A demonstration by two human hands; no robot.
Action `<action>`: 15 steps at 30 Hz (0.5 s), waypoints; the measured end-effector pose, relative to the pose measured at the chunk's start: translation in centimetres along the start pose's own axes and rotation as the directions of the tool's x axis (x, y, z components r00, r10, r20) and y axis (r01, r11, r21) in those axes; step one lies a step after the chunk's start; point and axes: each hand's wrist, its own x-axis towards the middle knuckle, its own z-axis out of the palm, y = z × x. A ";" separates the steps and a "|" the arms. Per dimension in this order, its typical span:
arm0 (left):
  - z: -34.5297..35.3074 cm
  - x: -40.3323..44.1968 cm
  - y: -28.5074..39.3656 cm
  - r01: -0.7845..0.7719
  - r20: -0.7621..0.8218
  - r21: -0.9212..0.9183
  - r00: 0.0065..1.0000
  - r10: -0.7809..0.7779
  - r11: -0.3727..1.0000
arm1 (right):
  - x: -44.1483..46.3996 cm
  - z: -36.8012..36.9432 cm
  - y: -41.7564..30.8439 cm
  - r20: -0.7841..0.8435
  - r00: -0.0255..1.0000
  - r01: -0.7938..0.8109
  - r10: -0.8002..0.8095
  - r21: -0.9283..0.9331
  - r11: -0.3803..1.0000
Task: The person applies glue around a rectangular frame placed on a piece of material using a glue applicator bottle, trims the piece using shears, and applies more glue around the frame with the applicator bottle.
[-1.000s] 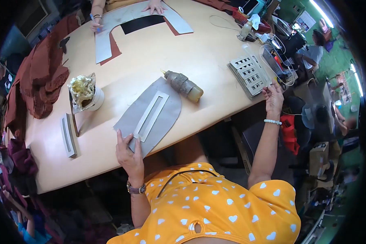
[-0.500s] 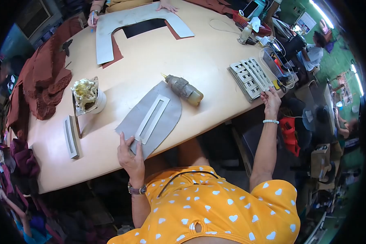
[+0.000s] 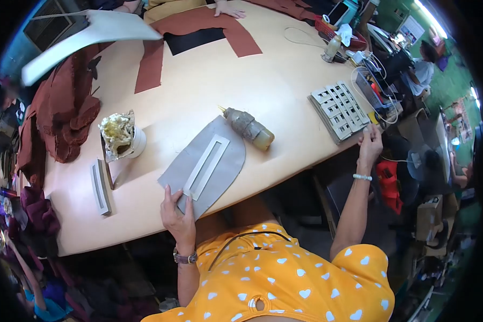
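Note:
My left hand (image 3: 178,221) rests at the lower edge of a grey fabric piece (image 3: 231,155), thumb and fingers apart and touching it. A pale slotted frame (image 3: 220,151) lies on the fabric, its lower end beside my fingertips. At the front right corner of a stack of slotted frames (image 3: 342,115), my right hand (image 3: 369,147) has its fingers bent and drawn together. Whether something is between them is hidden. A tape-wrapped glue bottle (image 3: 249,129) lies on its side by the fabric's upper right edge.
A white tub (image 3: 138,142) crusted with glue and a curved slotted piece (image 3: 98,188) stand left. Brown fabric (image 3: 64,112) is heaped beyond. Opposite, another person's hand (image 3: 229,9) lies near cut brown fabric (image 3: 241,40); a white template (image 3: 96,35) is raised. Tools crowd the right (image 3: 370,88).
The white template has come off the cut brown fabric and swung up to the left. My right hand has drawn back slightly from the stack's top. My left hand stays at the grey fabric.

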 end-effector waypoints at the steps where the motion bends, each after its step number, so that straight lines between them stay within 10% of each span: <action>1: 0.0 0.0 -0.1 -0.003 0.002 -0.002 1.000 0.003 1.000 | -0.4 0.3 -0.2 0.014 0.996 0.085 -0.085 -0.011 0.996; 8: -0.4 -0.1 0.0 0.013 0.011 0.029 1.000 -0.013 0.999 | -12.4 8.1 -7.5 0.574 0.791 0.282 -0.214 -0.031 0.959; 15: -0.6 0.1 0.0 -0.029 -0.004 0.031 1.000 0.030 0.999 | -18.1 12.6 -7.3 0.688 0.605 0.579 -0.400 -0.035 0.815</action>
